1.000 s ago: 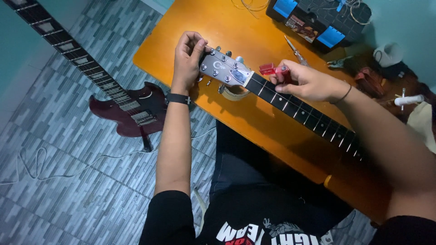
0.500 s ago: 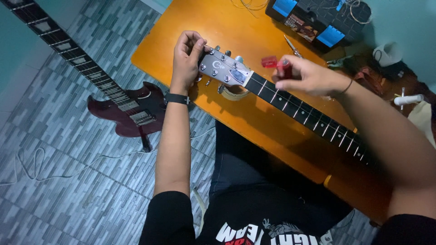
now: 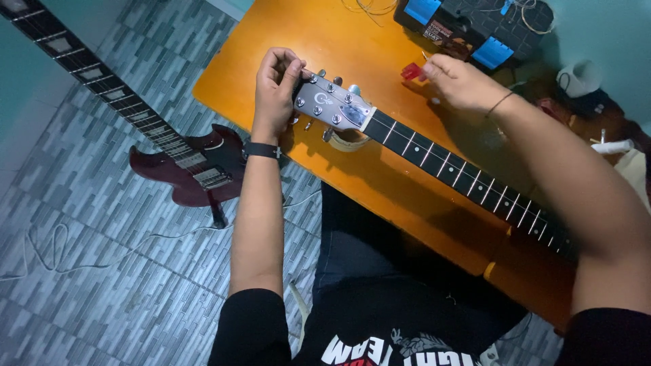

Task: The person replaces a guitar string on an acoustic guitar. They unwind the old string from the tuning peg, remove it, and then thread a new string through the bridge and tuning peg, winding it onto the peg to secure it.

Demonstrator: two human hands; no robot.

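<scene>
A guitar neck (image 3: 447, 166) lies slantwise across the orange table (image 3: 285, 61), with its silver headstock (image 3: 333, 105) at the far end, right under the left hand (image 3: 274, 95). That hand is curled over the end of the headstock, its fingers pinched on one of the tuning pegs along the far edge, which looks like a grip meant both to steady the neck and to work the peg. A black band sits on that wrist.

The right hand (image 3: 461, 83) is up beyond the neck, away from the frets, with its fingertips closed lightly around a small red tool (image 3: 411, 71) that rests on or just above the tabletop (whether it is lifted clear cannot be told). Just past that hand sits a black case with blue latches (image 3: 475, 27), open toward the person, so small parts are within easy reach. A loose coil of wire (image 3: 369, 7) lies on the table beyond the left hand.

Off the table, on the tiled floor (image 3: 102, 271) to the left of the left arm, a dark red guitar (image 3: 193, 166) lies flat with its own neck running up and away, kept out of the working space. A thin cable trails across the floor near it.
</scene>
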